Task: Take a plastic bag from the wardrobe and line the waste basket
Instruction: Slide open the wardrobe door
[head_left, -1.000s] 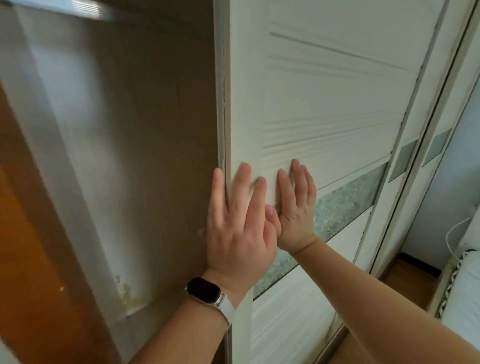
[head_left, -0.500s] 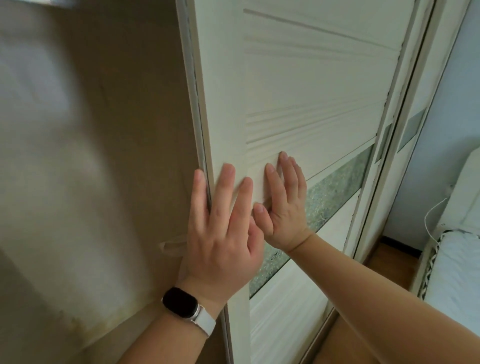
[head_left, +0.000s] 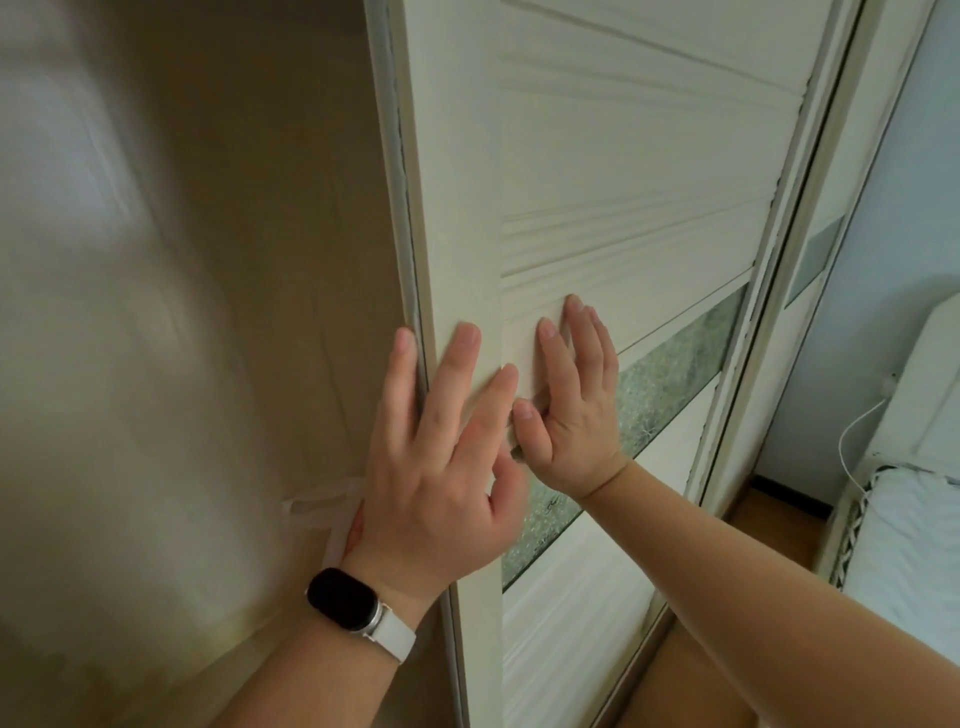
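The white sliding wardrobe door (head_left: 613, 171) fills the middle of the view, with a frosted green glass band (head_left: 670, 384) across it. My left hand (head_left: 441, 467), with a black watch on a white strap, lies flat on the door's left edge, fingers spread. My right hand (head_left: 576, 410) presses flat on the door panel just beside it. Left of the door the wardrobe's beige inside (head_left: 208, 312) shows, blurred. A bit of translucent plastic bag (head_left: 322, 506) peeks out behind my left wrist. The waste basket is out of sight.
A second sliding door (head_left: 810, 249) and its frame stand to the right. Beyond it is a pale blue wall, a white bed (head_left: 914, 540) with a white cable hanging by it, and wooden floor (head_left: 769, 525) at the lower right.
The door's left edge has shifted right in the view with both hands flat on it, and more of the wardrobe's inside shows. The piece of plastic bag has come into sight.
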